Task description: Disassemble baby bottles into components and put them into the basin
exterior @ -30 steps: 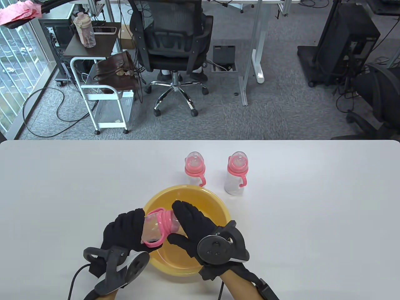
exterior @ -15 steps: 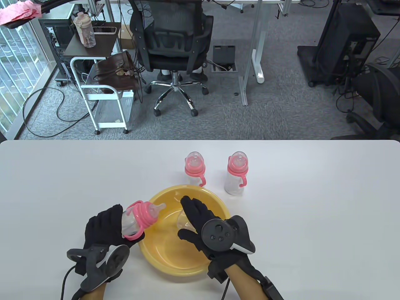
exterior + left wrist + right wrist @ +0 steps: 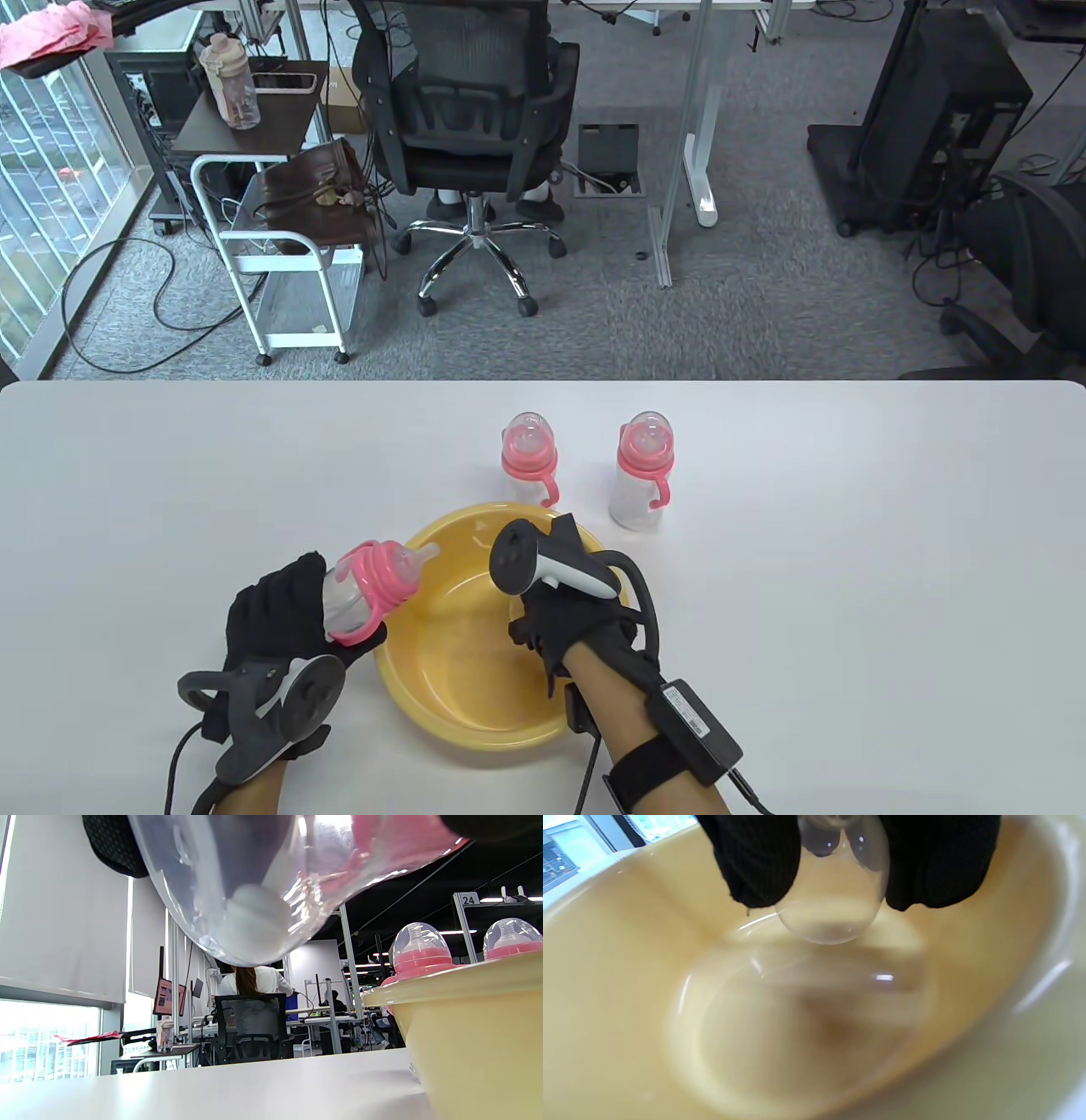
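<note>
My left hand [image 3: 276,620] grips a clear baby bottle [image 3: 365,586] at the basin's left rim. The bottle is tilted, and its pink collar and bare nipple point over the yellow basin [image 3: 475,688]. The left wrist view shows the bottle's clear base [image 3: 254,899] close up. My right hand [image 3: 556,624] is turned fingers-down inside the basin. In the right wrist view its fingers [image 3: 755,861] pinch a clear dome cap [image 3: 835,912] just above the basin floor [image 3: 670,1005]. Two capped bottles [image 3: 528,458] [image 3: 642,471] stand upright behind the basin.
The white table [image 3: 848,594] reaches to its far edge behind the two bottles. Beyond that edge are an office chair [image 3: 467,110] and a white cart [image 3: 280,255] on the floor. From the left wrist, the basin wall [image 3: 475,1035] rises at the right.
My right hand took the clear cap off the bottle and turned down into the basin with it. My left hand drew the bottle left, its nipple now bare.
</note>
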Motion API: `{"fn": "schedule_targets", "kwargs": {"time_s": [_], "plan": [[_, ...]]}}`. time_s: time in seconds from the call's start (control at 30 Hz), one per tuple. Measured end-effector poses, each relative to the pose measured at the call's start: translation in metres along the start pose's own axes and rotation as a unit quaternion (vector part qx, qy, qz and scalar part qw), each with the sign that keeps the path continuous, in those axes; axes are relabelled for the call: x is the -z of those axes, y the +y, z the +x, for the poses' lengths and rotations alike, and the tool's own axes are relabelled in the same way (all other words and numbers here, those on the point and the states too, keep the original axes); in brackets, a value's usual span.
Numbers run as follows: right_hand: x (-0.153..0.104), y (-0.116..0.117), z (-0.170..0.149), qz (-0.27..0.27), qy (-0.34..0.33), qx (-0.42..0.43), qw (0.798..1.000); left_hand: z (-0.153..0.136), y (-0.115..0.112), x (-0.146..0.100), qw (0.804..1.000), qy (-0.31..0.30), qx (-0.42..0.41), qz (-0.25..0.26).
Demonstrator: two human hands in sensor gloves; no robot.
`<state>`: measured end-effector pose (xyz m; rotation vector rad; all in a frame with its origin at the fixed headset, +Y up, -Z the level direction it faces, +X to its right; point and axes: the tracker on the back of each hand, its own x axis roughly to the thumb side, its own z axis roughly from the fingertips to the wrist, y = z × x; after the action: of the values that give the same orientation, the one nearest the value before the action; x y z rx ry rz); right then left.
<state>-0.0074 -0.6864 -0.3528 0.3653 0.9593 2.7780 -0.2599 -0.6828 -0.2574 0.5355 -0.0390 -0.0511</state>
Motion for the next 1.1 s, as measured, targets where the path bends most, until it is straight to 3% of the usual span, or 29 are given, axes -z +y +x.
{"fn": "schedule_targets", "kwargs": {"time_s": [0.27, 0.77, 0.97, 1.1], "plan": [[0.026, 0.008, 0.008, 0.038, 0.100, -0.101, 0.989, -0.001, 0.000, 0.001, 1.000, 0.006, -0.001, -0.002], [0.039, 0.024, 0.005, 0.066, 0.115, -0.115, 0.985, 0.000, -0.001, 0.002, 1.000, 0.003, 0.004, -0.006], [0.037, 0.022, 0.005, 0.060, 0.114, -0.119, 0.985, 0.001, 0.001, 0.003, 1.000, 0.000, 0.003, -0.001], [0.024, 0.010, 0.007, 0.025, 0.092, -0.108, 0.990, 0.002, -0.001, 0.003, 1.000, -0.002, 0.003, -0.005]]}}
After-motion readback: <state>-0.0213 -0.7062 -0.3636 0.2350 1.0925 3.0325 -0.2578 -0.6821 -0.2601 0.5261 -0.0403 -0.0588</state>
